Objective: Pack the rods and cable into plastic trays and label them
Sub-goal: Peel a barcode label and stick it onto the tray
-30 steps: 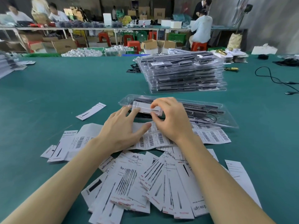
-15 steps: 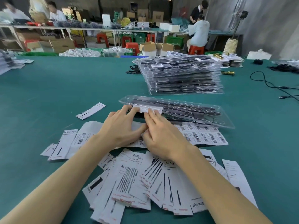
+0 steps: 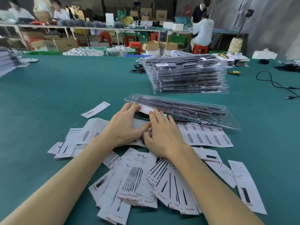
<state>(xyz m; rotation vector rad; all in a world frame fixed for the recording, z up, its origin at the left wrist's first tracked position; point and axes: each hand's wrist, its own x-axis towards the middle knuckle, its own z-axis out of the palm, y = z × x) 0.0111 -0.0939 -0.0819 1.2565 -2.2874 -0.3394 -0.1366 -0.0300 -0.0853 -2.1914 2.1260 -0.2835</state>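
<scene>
Tray (image 3: pixel 186 109), clear plastic and closed over dark rods, lies on the green desk (image 3: pixel 65 88) just beyond both hands, its near edge resting over a sheet of barcode stickers (image 3: pixel 206 137). That placement appears deliberate: stickers stay within reach of the package being labelled. A white label (image 3: pixel 146 109) sits on the tray's near-left corner. The left hand (image 3: pixel 125 125) lies flat, fingers nearly straight, fingertips touching the label's left end. The right hand (image 3: pixel 162 135) is likewise extended, fingertips pressing the label's right part, apparently smoothing it down. Neither hand grasps anything. Finished trays (image 3: pixel 186 75) are stacked behind.
</scene>
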